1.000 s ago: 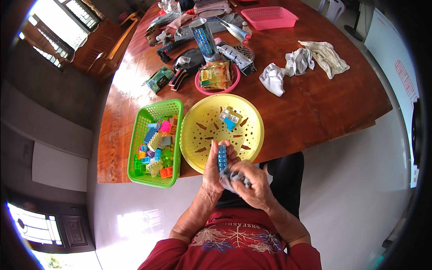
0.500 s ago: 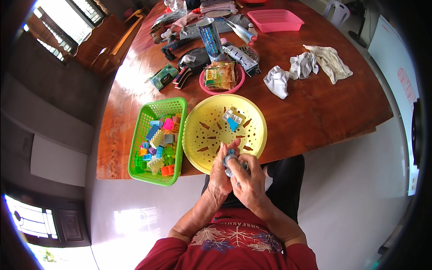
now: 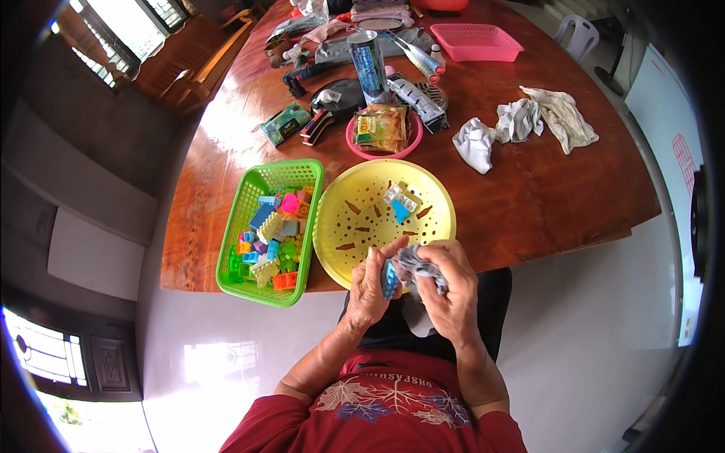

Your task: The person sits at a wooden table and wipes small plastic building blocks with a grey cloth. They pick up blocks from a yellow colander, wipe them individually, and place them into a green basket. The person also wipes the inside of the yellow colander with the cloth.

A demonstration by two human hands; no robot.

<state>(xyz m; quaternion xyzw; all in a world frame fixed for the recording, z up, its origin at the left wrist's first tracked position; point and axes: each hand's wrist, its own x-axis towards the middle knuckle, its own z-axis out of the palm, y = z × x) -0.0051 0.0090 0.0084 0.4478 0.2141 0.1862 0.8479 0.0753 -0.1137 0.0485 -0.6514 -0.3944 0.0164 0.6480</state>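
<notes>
One blue toy brick [image 3: 389,280] is gripped in the left hand [image 3: 368,293], at the near side of a yellow basin [image 3: 330,219] in the head view; the right hand [image 3: 456,296] clutches a gray cloth [image 3: 420,266] (crumpled) beside it. Left of the basin, a green basket [image 3: 261,295] holds more bricks [image 3: 263,217].

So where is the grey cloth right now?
In the head view, just right of centre: the grey cloth is bunched in the right hand, beside the blue brick held in the left hand, near the yellow colander.
</notes>
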